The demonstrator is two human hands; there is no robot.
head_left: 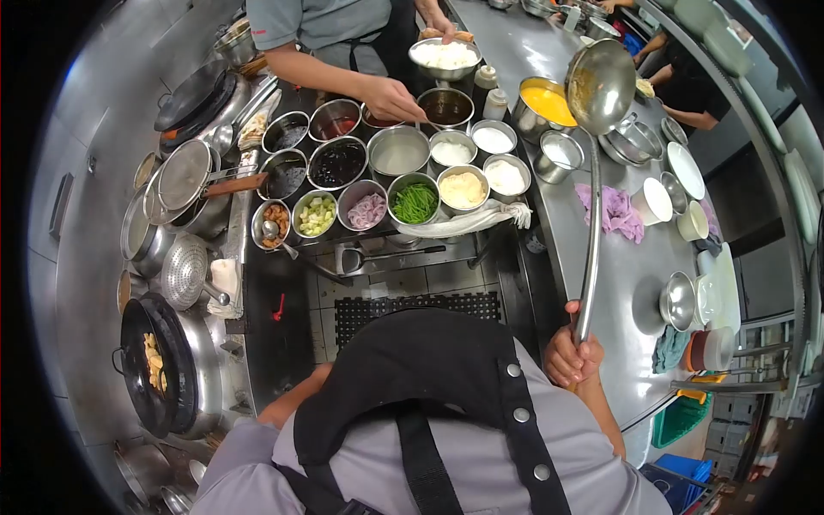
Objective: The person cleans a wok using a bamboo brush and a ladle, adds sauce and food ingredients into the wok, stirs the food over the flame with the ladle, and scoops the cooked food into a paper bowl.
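Note:
My right hand (573, 355) is closed around the long handle of a metal ladle (601, 86). The ladle is raised, its large bowl above the steel counter. Of my left hand (318, 378), only a small part shows beside my black apron; its fingers are hidden. Before me stand several metal pots of ingredients, among them chopped green herbs (414, 202), sliced shallots (367, 211), diced pale green vegetable (316, 215) and a yellowish paste (463, 190). To my left, a black wok (142, 403) holds browned food pieces (154, 360).
Across the pots, a co-worker's hand (393, 99) reaches over them; their other hand is at a bowl of white food (445, 55). A strainer (184, 176) and a perforated skimmer (184, 273) lie at left. A pot of yellow liquid (548, 101) and a purple cloth (611, 213) are at right.

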